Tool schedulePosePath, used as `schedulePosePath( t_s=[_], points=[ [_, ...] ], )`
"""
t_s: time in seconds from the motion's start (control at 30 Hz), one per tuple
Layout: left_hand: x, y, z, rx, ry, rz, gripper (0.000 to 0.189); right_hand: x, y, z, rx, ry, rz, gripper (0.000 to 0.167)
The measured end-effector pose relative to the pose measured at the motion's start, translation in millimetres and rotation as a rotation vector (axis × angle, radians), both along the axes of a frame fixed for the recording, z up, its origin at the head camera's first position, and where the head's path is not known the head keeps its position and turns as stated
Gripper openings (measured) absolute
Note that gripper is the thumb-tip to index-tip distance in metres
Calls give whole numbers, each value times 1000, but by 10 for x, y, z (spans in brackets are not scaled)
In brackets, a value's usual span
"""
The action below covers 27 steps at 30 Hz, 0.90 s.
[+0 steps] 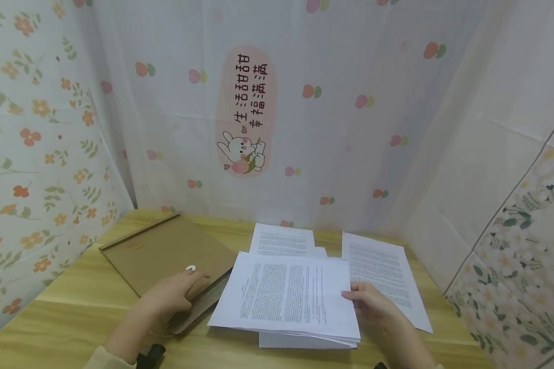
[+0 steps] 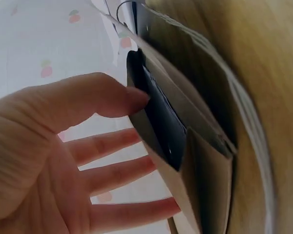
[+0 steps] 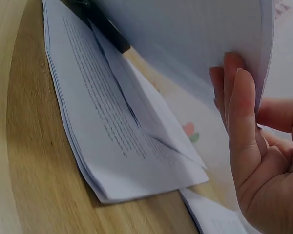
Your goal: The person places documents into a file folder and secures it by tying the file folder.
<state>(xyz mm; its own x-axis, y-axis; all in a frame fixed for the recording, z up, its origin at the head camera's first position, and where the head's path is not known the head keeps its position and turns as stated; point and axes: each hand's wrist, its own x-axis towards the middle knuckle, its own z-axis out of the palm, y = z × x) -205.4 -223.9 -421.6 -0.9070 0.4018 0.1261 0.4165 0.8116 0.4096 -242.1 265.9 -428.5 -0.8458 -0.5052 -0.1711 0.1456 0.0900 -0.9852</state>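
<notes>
A brown kraft paper document envelope (image 1: 166,246) lies on the left of the table, its mouth gaping toward the person. My left hand (image 1: 173,294) holds the upper panel at that mouth, thumb at the opening and fingers spread over the outside. In the left wrist view, the thumb (image 2: 112,95) overlaps the rim and the envelope's inside (image 2: 161,122) looks dark. My right hand (image 1: 371,302) pinches a stack of printed sheets (image 1: 281,292) by its right edge, thumb on top. The right wrist view shows this stack (image 3: 195,39) raised and tilted above the table.
More printed sheets (image 1: 281,238) lie behind the held stack, and another printed sheet (image 1: 378,271) lies at the right. White string (image 2: 244,107) hangs by the envelope, which bears a white round button (image 1: 191,268). Patterned curtains (image 1: 351,128) enclose the wooden table (image 1: 55,318).
</notes>
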Motion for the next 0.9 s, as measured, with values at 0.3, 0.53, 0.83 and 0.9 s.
schedulePosePath(
  t_s=[0.3, 0.53, 0.83, 0.9],
  points=[
    [31, 49, 39, -67, 113, -40, 18, -47, 83, -67, -54, -54, 90, 25],
    [81, 129, 124, -177, 143, 47, 26, -29, 75, -78, -69, -71, 99, 23],
    [174, 156, 110, -162, 63, 83, 95, 1, -26, -87, -90, -76, 51, 20],
    [188, 170, 114, -162, 55, 85, 101, 21, -95, -85, -129, -103, 9, 19]
  ],
)
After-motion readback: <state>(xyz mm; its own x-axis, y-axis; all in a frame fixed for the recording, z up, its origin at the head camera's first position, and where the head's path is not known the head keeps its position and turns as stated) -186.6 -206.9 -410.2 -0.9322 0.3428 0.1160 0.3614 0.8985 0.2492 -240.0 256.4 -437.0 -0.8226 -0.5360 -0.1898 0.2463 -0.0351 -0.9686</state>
